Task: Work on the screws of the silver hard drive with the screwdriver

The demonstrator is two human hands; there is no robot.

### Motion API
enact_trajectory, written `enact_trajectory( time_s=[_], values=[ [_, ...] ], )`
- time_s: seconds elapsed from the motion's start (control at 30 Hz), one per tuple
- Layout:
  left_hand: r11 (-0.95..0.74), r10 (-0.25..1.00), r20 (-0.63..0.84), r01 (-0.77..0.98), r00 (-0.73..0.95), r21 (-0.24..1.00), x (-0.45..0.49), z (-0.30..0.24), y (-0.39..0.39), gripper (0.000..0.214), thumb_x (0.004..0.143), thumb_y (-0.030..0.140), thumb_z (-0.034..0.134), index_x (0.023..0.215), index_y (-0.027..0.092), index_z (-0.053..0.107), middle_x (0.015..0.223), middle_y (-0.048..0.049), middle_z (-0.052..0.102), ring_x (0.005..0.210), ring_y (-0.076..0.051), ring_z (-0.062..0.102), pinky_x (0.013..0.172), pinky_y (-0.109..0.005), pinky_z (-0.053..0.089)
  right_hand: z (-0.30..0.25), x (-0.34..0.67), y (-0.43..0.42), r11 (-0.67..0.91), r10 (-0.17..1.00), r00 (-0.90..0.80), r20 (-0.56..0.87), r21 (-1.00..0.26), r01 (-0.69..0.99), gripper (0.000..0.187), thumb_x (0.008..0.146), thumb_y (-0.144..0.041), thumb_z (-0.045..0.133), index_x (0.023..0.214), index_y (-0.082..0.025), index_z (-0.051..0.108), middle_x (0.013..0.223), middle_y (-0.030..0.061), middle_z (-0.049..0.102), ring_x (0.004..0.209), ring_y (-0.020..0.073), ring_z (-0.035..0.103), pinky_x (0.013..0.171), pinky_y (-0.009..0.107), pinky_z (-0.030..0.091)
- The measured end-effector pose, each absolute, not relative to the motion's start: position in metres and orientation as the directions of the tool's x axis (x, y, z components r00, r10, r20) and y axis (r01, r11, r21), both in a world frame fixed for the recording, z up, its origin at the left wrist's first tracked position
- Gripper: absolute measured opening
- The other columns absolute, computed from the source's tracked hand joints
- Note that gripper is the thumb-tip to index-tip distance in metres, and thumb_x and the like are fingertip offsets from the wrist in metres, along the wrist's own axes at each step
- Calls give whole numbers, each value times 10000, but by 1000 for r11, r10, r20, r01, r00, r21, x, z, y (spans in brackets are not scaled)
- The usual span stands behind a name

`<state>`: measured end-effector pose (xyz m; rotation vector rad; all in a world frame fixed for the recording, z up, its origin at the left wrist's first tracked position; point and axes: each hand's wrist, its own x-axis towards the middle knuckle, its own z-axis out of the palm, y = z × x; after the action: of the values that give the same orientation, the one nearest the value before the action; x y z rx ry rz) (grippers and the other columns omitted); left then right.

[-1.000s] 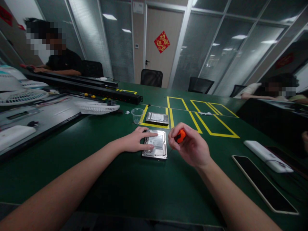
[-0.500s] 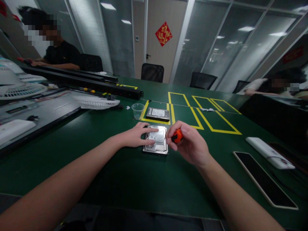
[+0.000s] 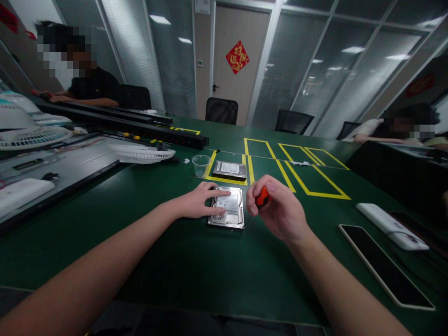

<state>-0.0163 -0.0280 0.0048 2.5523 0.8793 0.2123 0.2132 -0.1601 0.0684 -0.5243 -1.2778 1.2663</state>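
Note:
A silver hard drive lies flat on the green table, label side up. Across its left part rests my left hand, fingers spread and lying on the cover, not wrapped round it. My right hand is closed around the orange and black handle of a screwdriver, just right of the drive and slightly apart from it. Its tip is hard to make out. Behind, a second hard drive lies within a yellow tape outline, with a clear plastic cup to its left.
On the right lie a phone and a white power bank with a cable. White fan parts, a grey panel and long black bars fill the left. A person sits at each far side.
My right hand has shifted slightly right with the screwdriver, away from the hard drive's edge. My left hand stays on the drive. The view has tilted up a little.

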Motion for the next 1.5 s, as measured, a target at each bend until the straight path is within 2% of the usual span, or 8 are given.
enact_trajectory(
  time_s=[0.2, 0.3, 0.57, 0.7, 0.93, 1.17, 1.37, 1.5],
  values=[
    [-709, 618, 7, 553, 786, 438, -17, 3, -26, 722, 913, 773, 564, 1557, 493, 399, 1640, -66, 298, 1515, -411, 266, 1188, -607, 315, 68, 213, -160, 297, 892, -195, 408, -854, -428, 157, 1002, -277, 542, 872, -209, 599, 770, 29, 671, 530, 121, 493, 551, 295, 349],
    [-713, 617, 18, 549, 787, 435, -17, 2, -26, 719, 912, 764, 573, 1555, 490, 406, 1642, -58, 304, 1510, -408, 277, 1188, -599, 320, 68, 212, -161, 288, 894, -201, 399, -859, -423, 160, 1005, -284, 540, 894, -206, 623, 753, 27, 668, 523, 116, 452, 548, 296, 315],
    [-708, 619, 15, 549, 785, 444, -17, 5, -29, 715, 912, 757, 580, 1553, 491, 408, 1640, -55, 307, 1509, -407, 279, 1190, -599, 318, 72, 211, -160, 282, 902, -183, 391, -856, -434, 396, 1046, -386, 413, 892, -167, 706, 670, 43, 649, 515, 130, 426, 551, 306, 316],
    [-699, 624, 3, 557, 782, 448, -17, 6, -29, 726, 912, 764, 570, 1560, 487, 398, 1649, -53, 300, 1507, -420, 282, 1184, -611, 323, 71, 212, -159, 269, 898, -210, 388, -858, -437, 356, 1048, -342, 442, 837, -171, 672, 671, 31, 616, 548, 130, 445, 570, 301, 327],
    [-705, 625, 16, 555, 781, 443, -17, 4, -28, 715, 911, 755, 580, 1551, 480, 420, 1642, -60, 310, 1517, -405, 273, 1196, -600, 312, 68, 213, -159, 306, 892, -188, 412, -855, -419, 211, 1026, -294, 504, 878, -197, 618, 758, 35, 648, 598, 150, 542, 582, 305, 374],
    [-711, 621, 25, 548, 784, 441, -17, 2, -27, 709, 907, 753, 587, 1542, 476, 437, 1641, -59, 309, 1514, -400, 277, 1203, -596, 304, 68, 212, -160, 294, 893, -196, 406, -854, -430, 138, 1006, -284, 551, 894, -212, 588, 786, 28, 673, 537, 113, 471, 562, 295, 333],
    [-691, 625, -7, 557, 780, 460, -16, 6, -29, 731, 900, 777, 577, 1553, 497, 405, 1652, -49, 289, 1522, -416, 250, 1198, -629, 294, 70, 212, -159, 285, 891, -202, 407, -846, -450, 395, 1055, -400, 399, 894, -180, 686, 696, 45, 646, 542, 132, 463, 570, 304, 338],
    [-695, 622, 0, 552, 783, 460, -16, 7, -30, 729, 903, 776, 572, 1552, 483, 417, 1651, -55, 297, 1516, -423, 259, 1197, -625, 299, 70, 212, -159, 278, 896, -203, 394, -856, -436, 363, 1046, -364, 445, 865, -172, 693, 699, 44, 647, 544, 131, 453, 561, 297, 326]
  ],
)
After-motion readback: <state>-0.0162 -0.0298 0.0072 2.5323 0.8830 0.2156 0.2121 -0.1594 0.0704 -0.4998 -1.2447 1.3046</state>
